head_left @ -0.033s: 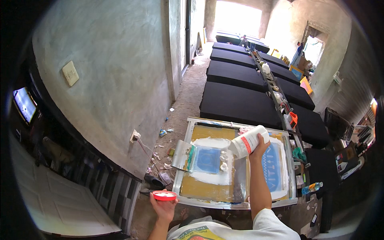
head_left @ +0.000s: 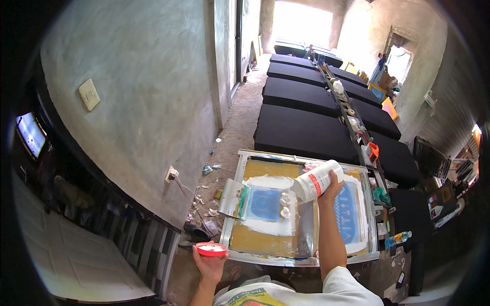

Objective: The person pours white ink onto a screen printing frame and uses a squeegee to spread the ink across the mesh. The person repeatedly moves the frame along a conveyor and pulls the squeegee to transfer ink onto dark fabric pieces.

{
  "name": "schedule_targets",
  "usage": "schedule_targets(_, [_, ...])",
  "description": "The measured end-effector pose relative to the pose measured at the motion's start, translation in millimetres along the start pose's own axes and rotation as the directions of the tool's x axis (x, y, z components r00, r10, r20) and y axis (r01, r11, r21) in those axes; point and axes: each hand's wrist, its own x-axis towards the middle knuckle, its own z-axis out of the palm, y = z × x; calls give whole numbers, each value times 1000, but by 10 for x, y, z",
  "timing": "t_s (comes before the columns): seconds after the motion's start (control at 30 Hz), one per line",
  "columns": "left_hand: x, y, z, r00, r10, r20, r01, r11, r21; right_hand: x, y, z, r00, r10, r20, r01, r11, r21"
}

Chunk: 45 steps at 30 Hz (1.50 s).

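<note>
My right hand [head_left: 331, 192] grips a white plastic jar [head_left: 317, 181] with a red-and-white label, tilted over a screen printing frame [head_left: 301, 262]. The jar's mouth points down and left. Below it, white blobs of ink [head_left: 285, 205] lie beside the blue mesh area [head_left: 264, 204]. In my left hand [head_left: 208, 264] is a red lid [head_left: 211, 249], white on its inside, held level near the frame's front left corner. A metal-backed squeegee [head_left: 231, 198] with a green blade rests on the screen's left side. A second blue patterned mesh area [head_left: 349, 211] shows right of my forearm.
Black-covered boards [head_left: 306, 130] run in two rows toward the bright opening, with a metal rail [head_left: 352, 120] between them. An orange tape dispenser [head_left: 373, 152] and a plastic bottle [head_left: 398, 239] sit along the right. A grey wall [head_left: 138, 102] with a plugged-in outlet [head_left: 172, 174] stands left, above floor scraps.
</note>
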Motion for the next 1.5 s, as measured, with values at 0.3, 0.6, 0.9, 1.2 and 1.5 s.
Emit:
schedule_targets(0.3, [300,-211,431,949,-198,244,136,958,252,-1034,-323,187,806,514,293,-580,785,219])
schedule_targets(0.6, [434,-288,642,874,-396,282,251,864,436,-1928,-321,248,885,392,250,-414,910,37])
schedule_targets(0.9, [16,-310,303,690,-686,232,509,687,519,-2788,-155,-371,978,207,41,-203,976,-77])
schedule_targets(1.2, [-148,-431,433,725,-688,-28,529,530,663,-3411,-136,-677,970,-168,-178,119,959,-256])
schedule_targets(1.5, [-60,-601,829,806,-578,124,303,584,753,-2980,-766,-1006,985,40,166,-22,994,-111])
